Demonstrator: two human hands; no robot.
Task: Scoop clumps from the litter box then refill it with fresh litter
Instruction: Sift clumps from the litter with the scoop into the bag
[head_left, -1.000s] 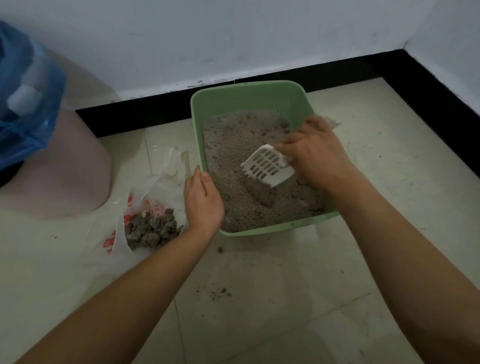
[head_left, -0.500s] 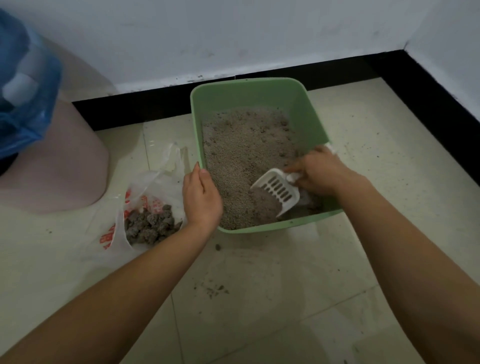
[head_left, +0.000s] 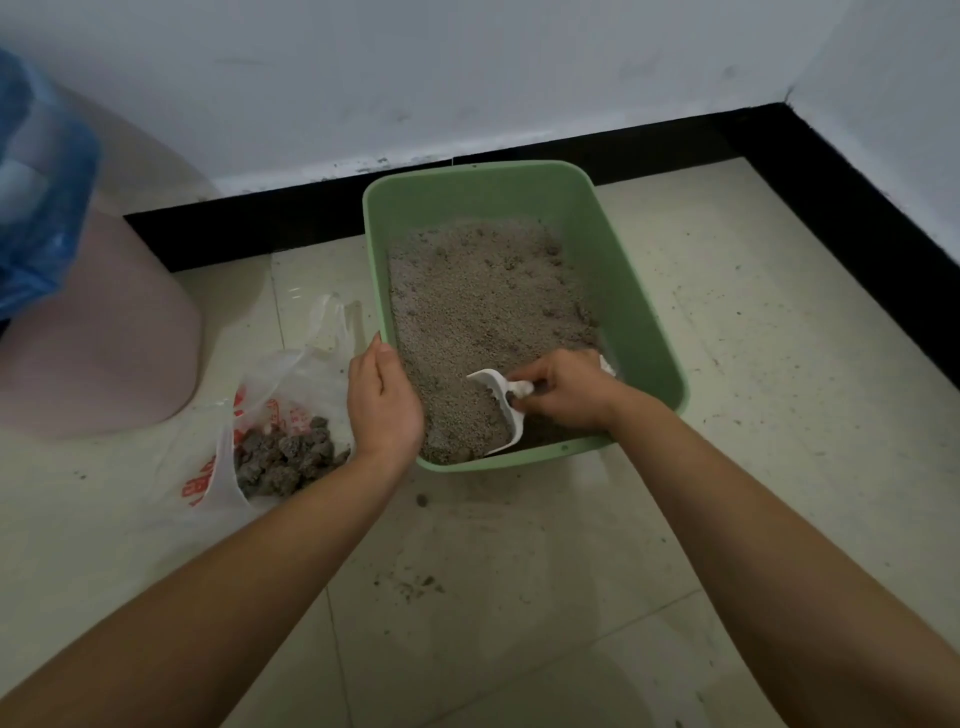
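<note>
A green litter box (head_left: 639, 291) sits on the tiled floor, holding grey litter (head_left: 483, 301). My right hand (head_left: 566, 387) grips a white slotted scoop (head_left: 498, 400), whose blade is dug into the litter at the box's near right corner, with dark bottom exposed beside it. My left hand (head_left: 382, 400) rests on the box's near left rim, fingers curled over the edge. Left of the box lies a clear plastic bag (head_left: 296, 374) with red print, holding several dark grey clumps (head_left: 285, 460).
A pink bin (head_left: 98, 332) lined with a blue bag (head_left: 41, 208) stands at the left. White walls with a black baseboard (head_left: 779, 145) close off the back and right. Spilled litter grains (head_left: 415, 584) dot the floor near me.
My right hand has brought the scoop from the middle of the box down toward the near right corner and pushed it into the litter. My left hand has stayed on the rim.
</note>
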